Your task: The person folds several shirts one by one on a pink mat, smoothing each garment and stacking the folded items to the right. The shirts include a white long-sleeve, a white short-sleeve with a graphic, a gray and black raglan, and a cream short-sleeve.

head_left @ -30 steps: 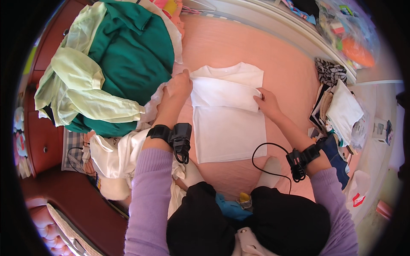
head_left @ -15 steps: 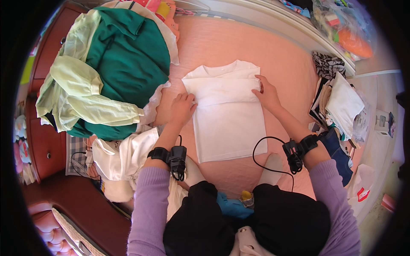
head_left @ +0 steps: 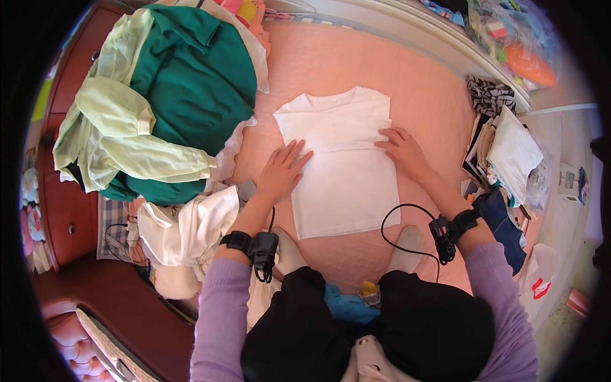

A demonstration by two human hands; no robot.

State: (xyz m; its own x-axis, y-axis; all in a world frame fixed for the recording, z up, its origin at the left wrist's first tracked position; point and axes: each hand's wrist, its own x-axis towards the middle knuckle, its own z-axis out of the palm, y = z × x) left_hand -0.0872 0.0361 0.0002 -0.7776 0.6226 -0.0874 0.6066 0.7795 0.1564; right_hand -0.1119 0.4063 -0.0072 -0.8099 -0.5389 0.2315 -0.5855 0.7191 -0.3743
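One white short-sleeved shirt [head_left: 347, 191] lay flat on one pink sheet [head_left: 420, 76], its neckline at the far side. Two bare hands touched it: the left hand [head_left: 284, 169], fingers spread, at the shirt's left edge, and the right hand [head_left: 404, 151], thumb apart from slightly bent fingers, at its right edge. Two black devices [head_left: 264, 250], one strapped at each wrist, were nearer than the shirt. Left of the shirt lay one green garment [head_left: 191, 108] and one pale yellow-green garment [head_left: 118, 111]. Right of it were one stack of folded clothes [head_left: 514, 159] and one blue denim piece [head_left: 499, 219]. Two feet [head_left: 406, 249] flanked the shirt's near edge.
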